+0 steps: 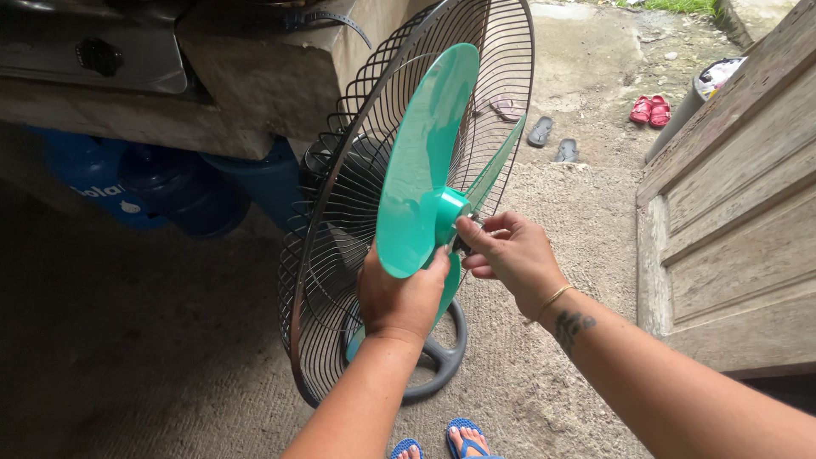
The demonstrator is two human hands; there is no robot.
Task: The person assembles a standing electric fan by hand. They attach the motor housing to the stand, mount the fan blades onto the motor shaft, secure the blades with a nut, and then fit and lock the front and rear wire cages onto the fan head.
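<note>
A standing fan stands on the gritty concrete ground with its front guard off. Its black wire rear guard [340, 212] surrounds a green three-bladed propeller [422, 161]. My left hand [399, 293] grips the lower edge of a green blade from behind. My right hand [508, 253] pinches the small dark cap at the green hub [450, 217] with thumb and fingers. The fan's grey round base [442, 357] rests on the ground under my arms.
Blue water jugs [161, 183] lie under a concrete ledge at left. A wooden wall [739, 212] rises at right. Sandals [552, 140] and red slippers [650, 110] lie further out. My feet in blue flip-flops [463, 433] are at the bottom.
</note>
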